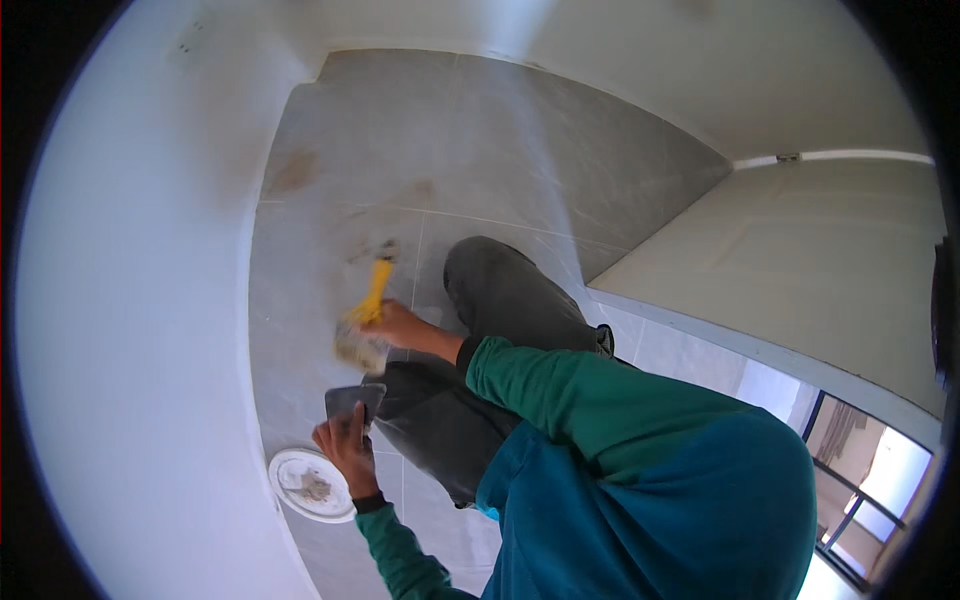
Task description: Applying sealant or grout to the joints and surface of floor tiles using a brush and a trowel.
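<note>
My right hand (400, 327) is closed around a yellow-handled paintbrush (379, 284), gripping it low near the bristles. The handle's end points away, and the pale, dirty bristles are smeared by motion above the grey floor tiles. Just below it in view, my left hand (346, 449) grips a thin dark rectangular plate, like a scraper (354, 401), with its flat face turned up. The bristles hang close to the plate; whether they touch it I cannot tell. Beside my left hand a round white lid or shallow dish (283, 478) lies on the floor, with a small heap of greyish debris in it.
A white wall (150, 300) runs along the left, meeting the tiled floor (470, 130). Brownish dust marks (294, 171) stain the tiles. My bent knees (500, 285) in dark trousers take up the middle. A pale panel, perhaps a door (790, 260), stands on the right, near a window (860, 490).
</note>
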Motion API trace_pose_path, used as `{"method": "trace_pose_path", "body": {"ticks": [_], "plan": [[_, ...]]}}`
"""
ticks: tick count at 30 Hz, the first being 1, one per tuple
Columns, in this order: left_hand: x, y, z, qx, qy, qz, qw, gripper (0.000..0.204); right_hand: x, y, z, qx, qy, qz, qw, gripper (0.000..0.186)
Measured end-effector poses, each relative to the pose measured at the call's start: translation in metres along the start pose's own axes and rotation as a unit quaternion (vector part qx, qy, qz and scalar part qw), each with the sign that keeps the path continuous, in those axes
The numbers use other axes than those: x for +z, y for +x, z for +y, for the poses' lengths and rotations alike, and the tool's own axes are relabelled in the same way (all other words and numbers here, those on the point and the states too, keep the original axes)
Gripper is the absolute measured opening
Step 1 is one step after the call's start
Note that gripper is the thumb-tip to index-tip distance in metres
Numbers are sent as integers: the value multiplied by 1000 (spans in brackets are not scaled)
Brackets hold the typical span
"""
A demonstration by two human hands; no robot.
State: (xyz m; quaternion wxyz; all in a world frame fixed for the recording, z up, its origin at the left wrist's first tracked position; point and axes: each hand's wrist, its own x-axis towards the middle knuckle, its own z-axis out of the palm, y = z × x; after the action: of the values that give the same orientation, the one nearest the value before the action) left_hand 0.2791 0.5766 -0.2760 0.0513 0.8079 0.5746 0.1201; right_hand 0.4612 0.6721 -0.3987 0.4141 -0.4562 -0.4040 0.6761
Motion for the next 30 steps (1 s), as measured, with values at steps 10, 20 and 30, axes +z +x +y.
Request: {"method": "trace_pose_path", "body": {"ticks": [10,20,30], "plan": [[-15,61,-23,-230,-235,196,924,23,-322,11,-56,-67,-646,369,664,28],[67,-21,81,-535,-434,196,698,40,-248,83,23,-10,-497,514,699,36],[59,-23,78,-525,-473,197,679,34,-112,148,-50,5,-402,352,845,28]]}}
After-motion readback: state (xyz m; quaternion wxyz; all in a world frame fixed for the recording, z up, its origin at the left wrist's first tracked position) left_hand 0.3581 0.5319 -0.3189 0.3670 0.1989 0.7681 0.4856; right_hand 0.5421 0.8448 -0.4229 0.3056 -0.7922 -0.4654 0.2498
